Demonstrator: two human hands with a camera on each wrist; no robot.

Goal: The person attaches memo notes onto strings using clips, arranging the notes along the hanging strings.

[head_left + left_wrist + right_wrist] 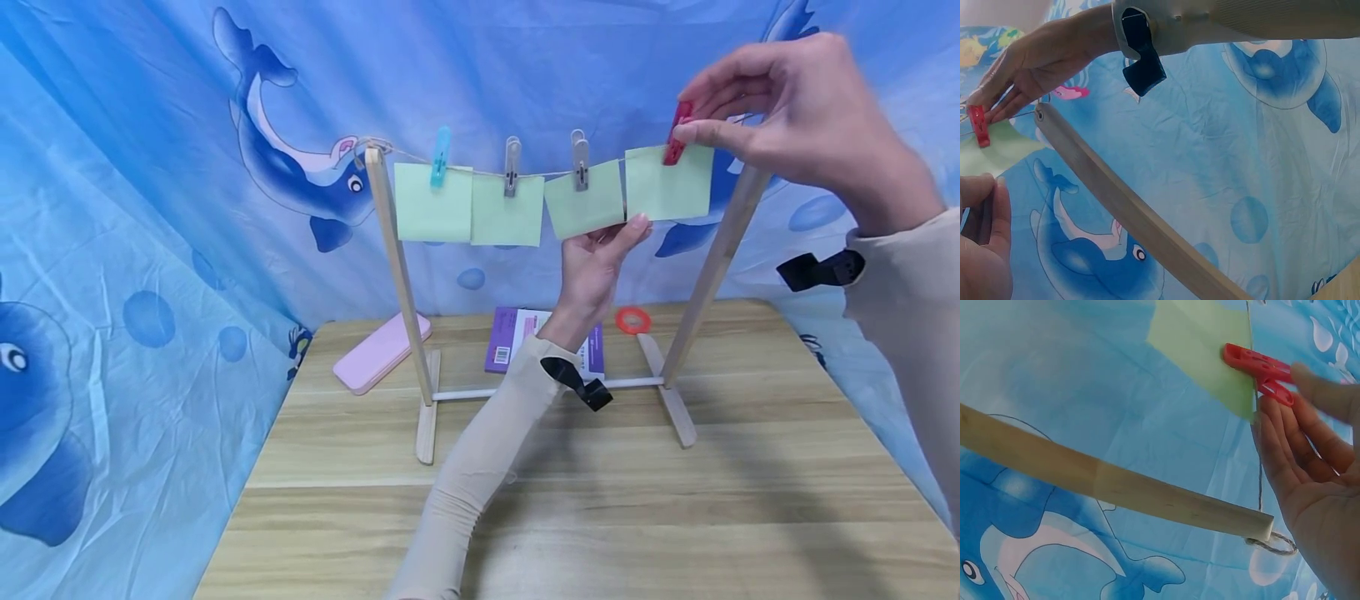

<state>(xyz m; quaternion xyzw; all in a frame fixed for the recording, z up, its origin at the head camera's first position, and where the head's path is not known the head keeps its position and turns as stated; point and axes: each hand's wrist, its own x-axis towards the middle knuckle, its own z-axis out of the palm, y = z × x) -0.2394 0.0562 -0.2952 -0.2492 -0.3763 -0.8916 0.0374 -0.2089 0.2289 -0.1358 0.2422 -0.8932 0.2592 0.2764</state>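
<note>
My right hand (pixel 802 108) pinches the handle end of a red clothespin (pixel 677 137) between thumb and fingers. That clothespin sits over the string at the top edge of the rightmost pale green paper square (pixel 652 187). Below, my left hand (pixel 592 271) holds this square's lower left corner, thumb in front and fingers behind. To its left, three more green squares hang on the string, under a blue clothespin (pixel 441 157) and two grey clothespins (pixel 512 167). The right wrist view shows the red clothespin (pixel 1257 365) across the string, the right thumb blurred.
A wooden post (pixel 401 275) at left and another post (pixel 716 267) at right carry the string, joined below by a white rod (pixel 633 383). Behind on the table lie a pink case (pixel 382 354), a purple-and-white package (pixel 504 333) and a red-orange ring (pixel 632 310).
</note>
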